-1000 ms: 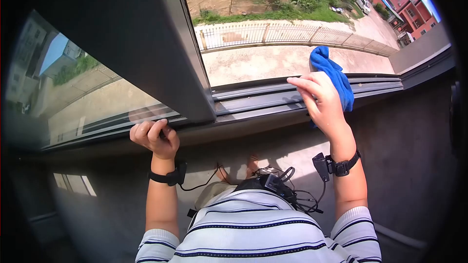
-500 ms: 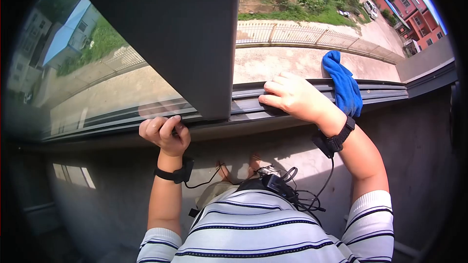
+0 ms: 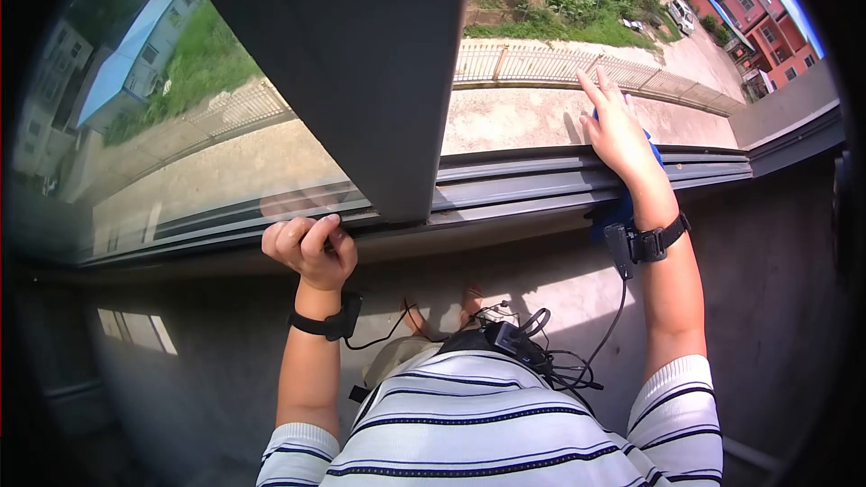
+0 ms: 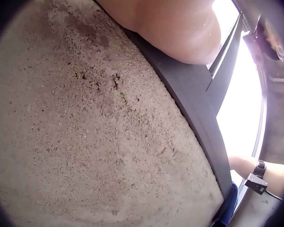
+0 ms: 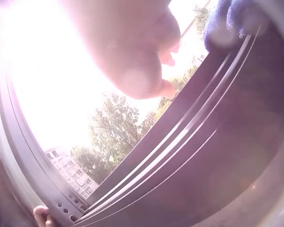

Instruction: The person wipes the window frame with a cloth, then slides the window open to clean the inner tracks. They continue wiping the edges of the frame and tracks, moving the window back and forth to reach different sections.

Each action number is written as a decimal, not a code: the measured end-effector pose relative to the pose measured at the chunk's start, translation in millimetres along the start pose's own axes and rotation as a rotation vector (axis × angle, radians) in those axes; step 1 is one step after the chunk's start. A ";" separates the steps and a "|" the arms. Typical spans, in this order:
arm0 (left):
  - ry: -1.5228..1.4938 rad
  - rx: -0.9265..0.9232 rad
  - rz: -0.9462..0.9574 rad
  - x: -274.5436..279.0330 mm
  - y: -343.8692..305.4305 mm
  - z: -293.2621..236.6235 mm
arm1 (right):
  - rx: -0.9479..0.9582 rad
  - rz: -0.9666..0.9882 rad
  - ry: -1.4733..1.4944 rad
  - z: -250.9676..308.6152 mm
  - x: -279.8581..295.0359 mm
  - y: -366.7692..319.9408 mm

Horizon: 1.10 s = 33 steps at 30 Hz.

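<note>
My left hand (image 3: 311, 248) rests at the lower edge of the window frame, its fingers loosely curled with nothing seen in them. Close beside it stands the wide dark upright (image 3: 397, 108) of the sliding window. Farther right, my right hand (image 3: 618, 131) reaches out over the window track (image 3: 523, 185) with its fingers spread. A blue cloth (image 5: 229, 21) hangs over the track; in the head view the right hand and wrist hide most of it. The right wrist view shows the hand in front of bright outdoor light, apart from the cloth.
The rough wall (image 4: 99, 123) below the sill fills much of the left wrist view. Outside are a railing fence (image 3: 541, 68), plants and a red building (image 3: 767, 9). Black cables (image 3: 559, 370) hang at the waist, one running to each wrist strap.
My right hand dipped left to the track, then moved back right and outward over the cloth, fingers spreading. The window upright and left hand shifted right in view, mostly earlier on.
</note>
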<state>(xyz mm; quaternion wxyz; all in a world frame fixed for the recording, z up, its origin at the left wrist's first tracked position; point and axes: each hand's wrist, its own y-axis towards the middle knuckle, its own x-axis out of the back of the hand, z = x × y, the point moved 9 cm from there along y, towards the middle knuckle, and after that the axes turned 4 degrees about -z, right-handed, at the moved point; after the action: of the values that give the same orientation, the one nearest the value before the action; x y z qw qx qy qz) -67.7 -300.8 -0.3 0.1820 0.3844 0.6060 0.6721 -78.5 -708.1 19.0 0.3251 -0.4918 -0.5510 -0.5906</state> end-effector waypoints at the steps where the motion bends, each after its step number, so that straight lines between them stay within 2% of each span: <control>1: -0.001 0.000 -0.001 -0.6 -0.4 0.6 | -0.001 -0.001 -0.002 -10.2 0.4 -4.9; 3: 0.014 0.020 -0.007 0.3 -1.0 3.0 | -0.332 0.161 0.179 -49.5 -13.7 -24.1; 4: 0.017 0.023 -0.006 0.4 -1.3 3.5 | -0.362 0.069 0.170 -56.8 -9.7 -30.9; 5: 0.007 0.024 -0.005 0.4 -0.8 3.4 | -0.360 0.071 0.171 -60.0 -11.8 -34.3; 7: -0.003 0.026 -0.004 0.3 0.7 3.4 | -0.487 0.019 0.328 -72.9 -14.9 -42.8; 8: -0.006 0.025 -0.009 -0.1 0.2 1.5 | -0.429 -0.151 0.379 -65.4 -7.0 -43.3; 9: -0.010 0.024 -0.017 0.2 1.1 1.1 | -0.429 -0.151 0.378 -63.1 -4.6 -46.6; 11: -0.007 0.028 -0.022 -0.4 1.4 2.1 | -0.374 -0.463 0.742 -49.6 28.7 -56.9; 13: -0.002 0.035 -0.016 0.8 -1.2 3.1 | -0.269 -0.439 0.752 -5.0 56.7 -60.4; 15: -0.005 0.035 -0.011 0.1 -1.1 3.7 | -0.067 -0.326 0.736 50.1 73.7 -57.9; 17: -0.003 0.035 -0.009 0.0 -2.2 3.4 | 0.146 -0.164 0.757 102.5 73.7 -56.9; 21: -0.012 0.037 -0.001 -0.3 0.4 2.9 | 0.391 -0.015 0.973 178.9 63.7 -60.8; 23: -0.009 0.038 -0.003 -0.5 -0.2 3.0 | 0.375 -0.021 0.996 188.5 63.6 -60.9; 26: -0.010 0.046 -0.004 0.2 0.0 2.9 | 0.416 0.187 0.841 194.3 49.0 -58.1; 29: -0.012 0.043 -0.009 -0.2 -1.2 4.2 | 0.427 0.290 0.711 200.1 53.7 -54.8; 33: -0.016 0.036 -0.018 -0.3 -3.3 4.5 | 0.453 0.211 0.530 199.8 64.0 -62.6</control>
<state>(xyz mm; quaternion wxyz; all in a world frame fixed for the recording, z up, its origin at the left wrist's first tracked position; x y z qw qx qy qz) -64.9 -297.3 -3.6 0.1857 0.3875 0.6201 0.6563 -111.5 -492.7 40.2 0.6166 -0.2914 -0.5107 -0.5235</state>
